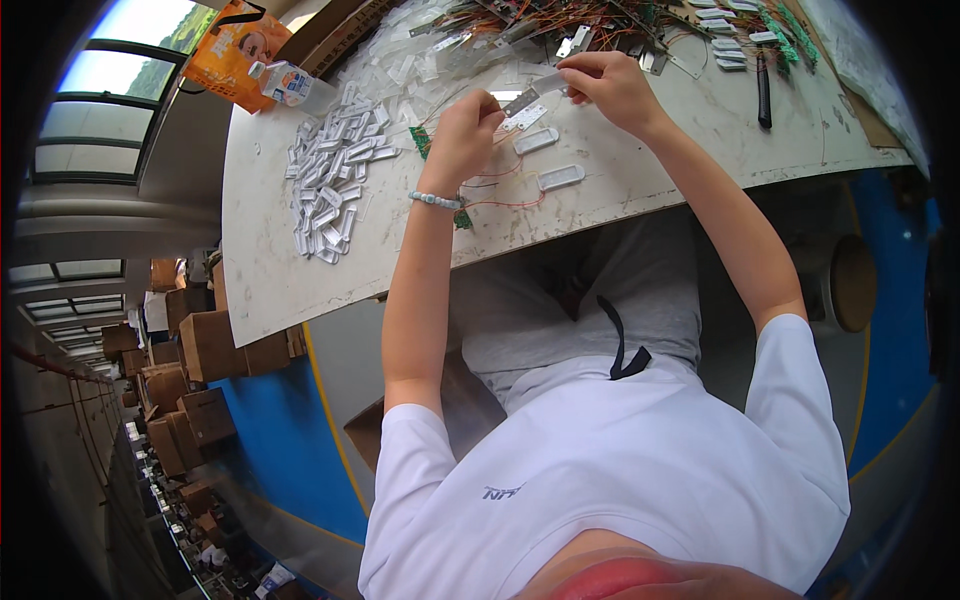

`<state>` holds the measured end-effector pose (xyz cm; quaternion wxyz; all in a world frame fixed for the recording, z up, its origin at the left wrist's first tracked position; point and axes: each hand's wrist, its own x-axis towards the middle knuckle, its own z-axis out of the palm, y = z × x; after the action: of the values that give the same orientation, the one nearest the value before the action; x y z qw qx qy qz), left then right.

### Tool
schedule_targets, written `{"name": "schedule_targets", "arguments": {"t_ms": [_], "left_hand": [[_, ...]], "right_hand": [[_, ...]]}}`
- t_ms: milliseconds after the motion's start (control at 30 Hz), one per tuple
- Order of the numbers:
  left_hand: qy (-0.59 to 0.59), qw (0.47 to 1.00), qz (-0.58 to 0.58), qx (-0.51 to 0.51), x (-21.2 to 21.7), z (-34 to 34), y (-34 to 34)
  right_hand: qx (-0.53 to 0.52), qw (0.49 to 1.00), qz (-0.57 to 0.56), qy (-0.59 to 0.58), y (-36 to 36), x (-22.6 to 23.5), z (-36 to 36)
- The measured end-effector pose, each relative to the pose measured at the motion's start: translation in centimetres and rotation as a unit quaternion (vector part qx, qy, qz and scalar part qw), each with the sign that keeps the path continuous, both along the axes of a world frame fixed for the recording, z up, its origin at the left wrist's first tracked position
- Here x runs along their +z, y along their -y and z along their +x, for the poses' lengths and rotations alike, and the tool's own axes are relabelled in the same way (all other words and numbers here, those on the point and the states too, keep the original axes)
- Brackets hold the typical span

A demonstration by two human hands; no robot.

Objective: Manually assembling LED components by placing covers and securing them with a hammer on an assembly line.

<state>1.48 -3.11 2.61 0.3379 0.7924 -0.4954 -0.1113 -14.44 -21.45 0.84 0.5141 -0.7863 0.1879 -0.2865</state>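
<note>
My left hand (467, 134) is closed, its fingertips pinching one end of a small grey metal plate (520, 103). A clear plastic strip (549, 84) lies against the plate's other end, between the fingers of my right hand (612, 90). Under the plate, a pale perforated plate (525, 118) lies on the table. Closer to me are a white rounded plastic housing (536, 141) and a second such housing (561, 178), with thin red wires beside them. A green circuit board (420, 142) shows left of my left hand; another green board (463, 218) lies by my wrist.
A heap of white housings (335, 185) covers the table's left part. Behind my hands lie clear plastic pieces (390, 75) and a tangle of wired metal plates (600, 25). A plastic bottle (300, 88), an orange bag (232, 55) and a black-handled tool (764, 95) stand or lie around.
</note>
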Motion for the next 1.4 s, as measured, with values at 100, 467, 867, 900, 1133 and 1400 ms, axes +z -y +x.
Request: {"name": "schedule_targets", "arguments": {"t_ms": [100,467,867,900,1133,1400], "left_hand": [[-0.035,0.999,-0.035,-0.003,0.6,0.0,-0.7],[-0.033,0.996,-0.078,0.033,0.3,1.7,-1.2],[0.139,0.989,-0.011,-0.052,-1.5,5.7,-0.4],[0.137,0.989,-0.011,-0.050,-1.6,6.1,-0.2],[0.176,0.980,-0.042,-0.086,-2.5,7.8,0.4],[0.157,0.980,-0.030,-0.122,-1.7,7.1,-0.3]], "right_hand": [[0.065,0.996,0.061,0.005,-0.5,0.4,1.8],[0.219,0.968,0.123,-0.009,-1.0,-0.4,5.7],[0.191,0.968,-0.016,-0.160,-1.5,0.1,10.6],[0.193,0.968,-0.017,-0.162,-1.3,0.2,11.0],[0.222,0.939,-0.115,-0.237,-1.1,1.1,12.2],[0.214,0.925,-0.194,-0.248,-1.1,0.5,12.3]]}}
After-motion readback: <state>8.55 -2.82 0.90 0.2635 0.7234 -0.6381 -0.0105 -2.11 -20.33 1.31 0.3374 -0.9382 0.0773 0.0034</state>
